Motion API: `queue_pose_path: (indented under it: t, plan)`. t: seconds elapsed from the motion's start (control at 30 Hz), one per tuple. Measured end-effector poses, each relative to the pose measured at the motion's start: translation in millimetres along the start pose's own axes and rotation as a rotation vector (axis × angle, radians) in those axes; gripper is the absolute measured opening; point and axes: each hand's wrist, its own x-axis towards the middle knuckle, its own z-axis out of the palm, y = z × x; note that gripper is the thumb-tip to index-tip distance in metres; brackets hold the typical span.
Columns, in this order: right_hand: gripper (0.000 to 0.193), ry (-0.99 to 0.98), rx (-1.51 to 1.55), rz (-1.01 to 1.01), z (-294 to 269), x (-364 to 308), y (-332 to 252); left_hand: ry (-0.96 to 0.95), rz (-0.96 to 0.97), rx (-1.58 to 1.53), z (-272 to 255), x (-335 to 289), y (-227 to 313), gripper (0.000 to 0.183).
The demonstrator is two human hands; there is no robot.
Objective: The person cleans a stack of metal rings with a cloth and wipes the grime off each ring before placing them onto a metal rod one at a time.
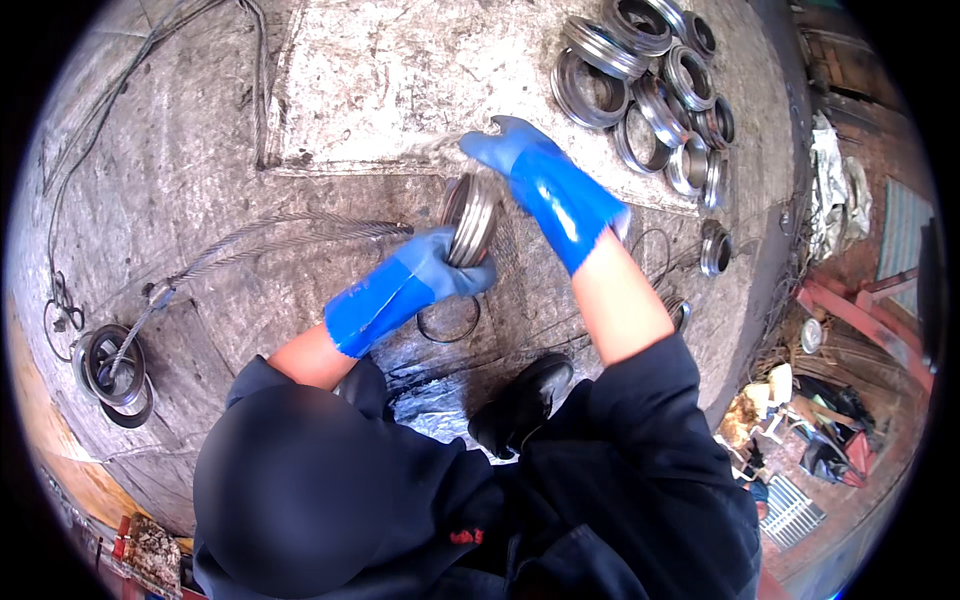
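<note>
A grooved metal ring [476,222] stands on edge in my left hand [452,264], whose blue-gloved fingers and thumb close round its lower side. My right hand [510,148], in a matching glove, is raised just beyond the ring and apart from it. Its fingers point left, stretched out and somewhat blurred, with nothing visible in them. On the floor just below my left hand lies a thin dark ring [449,322]. Several similar metal rings [664,108] are heaped together at the far right, some lying flat and some leaning on one another.
A steel wire rope [290,228] runs leftward from near my left hand to rings [112,366] on the floor. Single rings [715,252] lie right of my right arm. A pale sheet [380,90] covers the far floor. Scrap [790,425] and a red metal frame [850,310] stand right.
</note>
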Motion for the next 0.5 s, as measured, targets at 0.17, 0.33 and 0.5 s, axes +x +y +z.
queue_pose_path:
  t: [0.17,0.33,0.5]
  plan:
    - [0.075,0.12,0.101,0.032,-1.4,19.4,45.9,-0.118,0.051,0.288,-8.1,-11.6,16.5,0.017]
    - [0.074,0.512,-0.24,0.014,-15.5,17.8,116.6,-0.149,-0.099,-0.272,-10.2,9.8,-22.5,0.01]
    - [0.041,0.51,-0.339,-0.041,-36.3,-13.5,142.2,-0.007,-0.153,-0.584,-4.4,-9.9,5.5,0.019]
